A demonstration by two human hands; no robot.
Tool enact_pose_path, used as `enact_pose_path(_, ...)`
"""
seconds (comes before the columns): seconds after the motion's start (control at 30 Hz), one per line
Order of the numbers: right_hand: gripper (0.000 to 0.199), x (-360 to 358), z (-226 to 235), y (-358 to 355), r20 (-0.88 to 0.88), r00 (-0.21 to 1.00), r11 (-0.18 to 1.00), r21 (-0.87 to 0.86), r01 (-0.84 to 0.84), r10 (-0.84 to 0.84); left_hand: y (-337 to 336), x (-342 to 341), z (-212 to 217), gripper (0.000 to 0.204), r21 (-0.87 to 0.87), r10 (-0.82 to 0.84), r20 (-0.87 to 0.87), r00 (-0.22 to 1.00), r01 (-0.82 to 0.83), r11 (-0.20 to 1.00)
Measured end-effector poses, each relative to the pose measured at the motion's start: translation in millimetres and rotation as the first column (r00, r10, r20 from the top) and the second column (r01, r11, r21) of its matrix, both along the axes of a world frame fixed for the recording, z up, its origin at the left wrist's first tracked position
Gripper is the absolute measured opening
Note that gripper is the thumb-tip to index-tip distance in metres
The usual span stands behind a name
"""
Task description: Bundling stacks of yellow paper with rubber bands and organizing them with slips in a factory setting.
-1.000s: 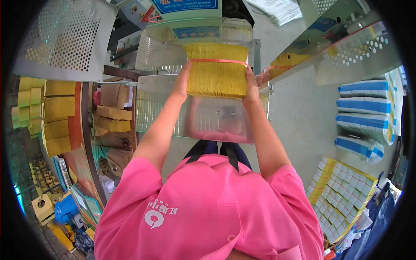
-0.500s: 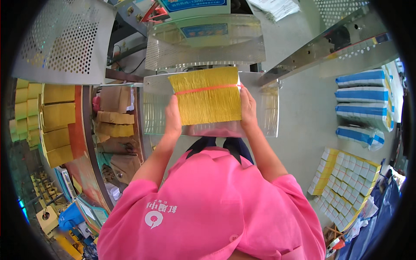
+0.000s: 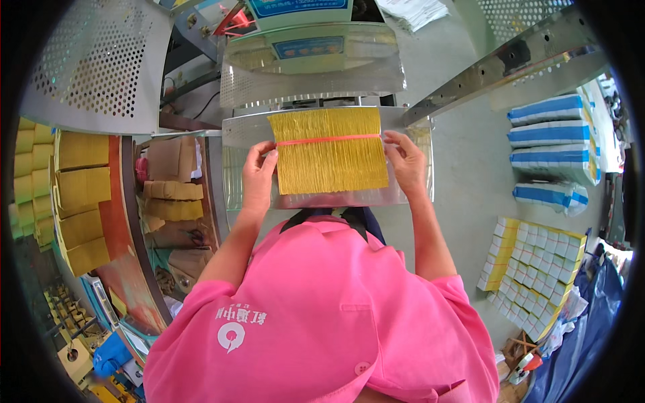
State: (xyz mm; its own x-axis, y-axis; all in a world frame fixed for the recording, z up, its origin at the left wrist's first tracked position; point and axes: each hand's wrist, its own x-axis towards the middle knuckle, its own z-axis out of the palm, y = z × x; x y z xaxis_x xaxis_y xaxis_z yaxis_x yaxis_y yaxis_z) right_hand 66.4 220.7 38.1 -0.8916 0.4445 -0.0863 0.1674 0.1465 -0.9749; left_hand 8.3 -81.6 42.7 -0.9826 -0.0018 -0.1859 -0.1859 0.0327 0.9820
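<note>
A thick bundle of yellow crinkled paper sheets [image 3: 330, 164] lies on the shiny metal table [image 3: 410, 191] in front of me. Around its upper part runs a narrow red band [image 3: 322, 139]. My left hand [image 3: 258, 176] is at the bundle's left edge, its bent fingertips by the end of the band, thumb and forefinger a little apart. On the other side my right hand [image 3: 408, 164] curves beside the right edge. Its thumb and forefinger are parted near the band, and I see nothing between them. Whether the fingertips touch the band is too small to tell.
Beyond the table stands a machine with a clear curved cover [image 3: 312, 70]. A metal beam [image 3: 497, 67] slants at the right. Yellow paper stacks [image 3: 84, 191] fill a left shelf. Blue-and-white packages [image 3: 547, 134] and a block of banded white bundles [image 3: 537, 269] rest at the right.
Both hands have loosened from the bundle's sides, fingers now bent near the band's ends. The bundle sits straighter, having been tilted in the hands before.
</note>
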Motion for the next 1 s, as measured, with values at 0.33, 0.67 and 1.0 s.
enact_pose_path(0.33, 0.012, -11.3, 10.9, 0.4, -0.008, 0.981, 0.949, 0.258, -0.184, 0.193, -7.4, -1.1, -8.7, 0.011, 0.101, -0.153, 0.004, 0.988, 0.152, 0.983)
enact_pose_path(0.67, 0.011, -0.4, 2.8, -5.6, -0.236, 0.956, 0.944, 0.317, -0.093, 0.173, 1.7, -6.2, 9.3, 0.032, 0.059, -0.167, 0.044, 0.985, 0.164, 0.985)
enact_pose_path(1.0, 0.005, -9.2, 13.9, 1.9, -0.059, 0.964, 0.875, 0.437, -0.209, 0.260, 0.5, -11.3, 2.4, 0.036, -0.048, -0.227, -0.011, 0.974, 0.226, 0.973)
